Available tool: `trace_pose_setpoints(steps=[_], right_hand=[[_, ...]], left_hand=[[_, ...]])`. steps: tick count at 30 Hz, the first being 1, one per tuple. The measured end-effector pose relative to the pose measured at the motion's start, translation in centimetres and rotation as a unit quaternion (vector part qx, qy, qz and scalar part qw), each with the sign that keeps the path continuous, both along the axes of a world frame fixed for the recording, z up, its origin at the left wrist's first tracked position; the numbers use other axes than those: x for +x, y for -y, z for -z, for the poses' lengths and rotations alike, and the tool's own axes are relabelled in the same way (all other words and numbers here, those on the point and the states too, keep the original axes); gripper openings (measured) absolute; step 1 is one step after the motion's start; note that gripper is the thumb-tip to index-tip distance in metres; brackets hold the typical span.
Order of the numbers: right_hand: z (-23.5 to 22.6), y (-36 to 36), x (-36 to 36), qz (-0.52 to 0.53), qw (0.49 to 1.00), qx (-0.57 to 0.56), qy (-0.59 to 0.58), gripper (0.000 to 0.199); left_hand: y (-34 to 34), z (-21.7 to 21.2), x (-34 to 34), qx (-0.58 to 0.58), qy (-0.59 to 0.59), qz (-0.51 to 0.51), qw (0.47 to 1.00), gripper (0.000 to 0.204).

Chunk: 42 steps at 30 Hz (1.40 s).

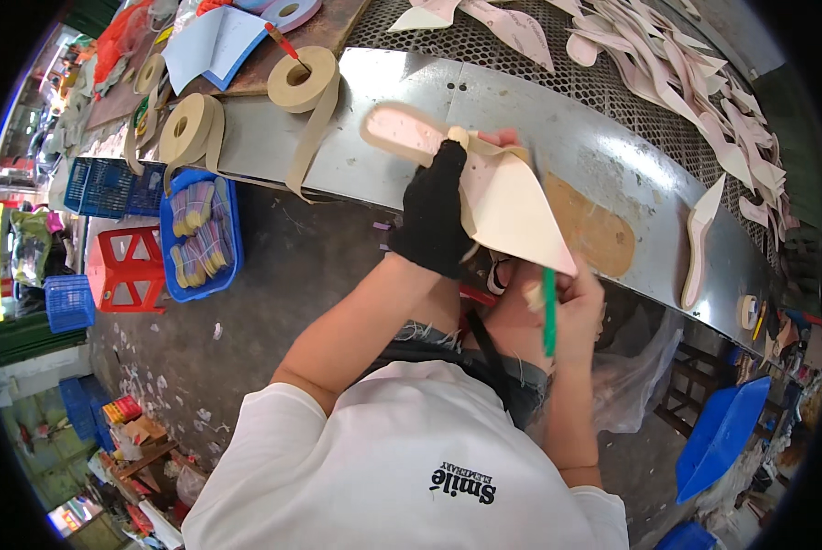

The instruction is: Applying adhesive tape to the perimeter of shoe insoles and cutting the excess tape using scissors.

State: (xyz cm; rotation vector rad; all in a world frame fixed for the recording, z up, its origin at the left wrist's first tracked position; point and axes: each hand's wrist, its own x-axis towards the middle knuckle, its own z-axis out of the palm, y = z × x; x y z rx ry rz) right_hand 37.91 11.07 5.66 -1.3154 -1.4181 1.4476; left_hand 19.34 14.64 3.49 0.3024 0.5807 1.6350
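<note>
At the centre of the frame, a worker's left hand (pixel 434 215), in a black fingerless glove, is closed around a pointed cream shoe insole (pixel 507 211), thumb and fingers pinching it near its narrow waist, with a strip of tan tape (pixel 484 151) looped about the piece. The insole sits just above the front edge of the metal workbench (pixel 558 119), its toe aimed toward the lower right. Just below, the right hand (pixel 567 302) is curled tightly around a green-handled tool (pixel 549 312) whose upper end meets the insole's tip; the working end is hidden.

The insole looks light, thin and fairly stiff, likely to flex at the toe, so the firm waist seems the safest place to grip; its smooth face may slip under a bare palm.

Further out, a brown sole blank (pixel 594 225) lies flat on the bench to the right. Rolls of tan tape (pixel 301 78) stand at upper left, and pink cut pieces (pixel 695 82) are heaped on the mesh surface at upper right. A blue basket (pixel 200 238) of small bundles and a red stool (pixel 127 266) stand on the floor at left.
</note>
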Motion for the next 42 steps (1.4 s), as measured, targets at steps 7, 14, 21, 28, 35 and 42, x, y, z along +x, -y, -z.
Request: trace_pose_setpoints(steps=[7, 14, 21, 28, 35, 42], right_hand=[[-1.2, -7.7, 4.3, 0.034, 0.759, 0.519, 0.392, 0.024], [-3.8, -6.6, 0.3, -0.128, 0.988, -0.077, -0.049, 0.021], [-2.6, -4.9, 0.2, -0.121, 0.988, 0.052, -0.085, 0.015], [-2.1, -4.0, 1.9, -0.107, 0.982, 0.151, 0.042, 0.014], [-2.6, -5.2, 1.4, -0.006, 0.981, 0.194, 0.026, 0.028], [-4.4, -8.0, 2.2, -0.098, 0.987, 0.123, -0.023, 0.024]], left_hand=[[0.5, -2.5, 0.6, 0.044, -0.222, 0.01, 0.974, 0.039], [1.1, -4.0, 2.7, 0.025, -0.314, 0.074, 0.946, 0.034], [1.1, -3.9, 3.0, -0.004, -0.452, 0.08, 0.889, 0.035], [2.2, -2.6, 2.8, 0.064, -0.605, 0.022, 0.793, 0.031], [4.3, -3.1, 3.0, 0.129, -0.628, 0.171, 0.749, 0.04], [4.5, -4.8, 2.6, 0.097, -0.648, 0.294, 0.696, 0.039]])
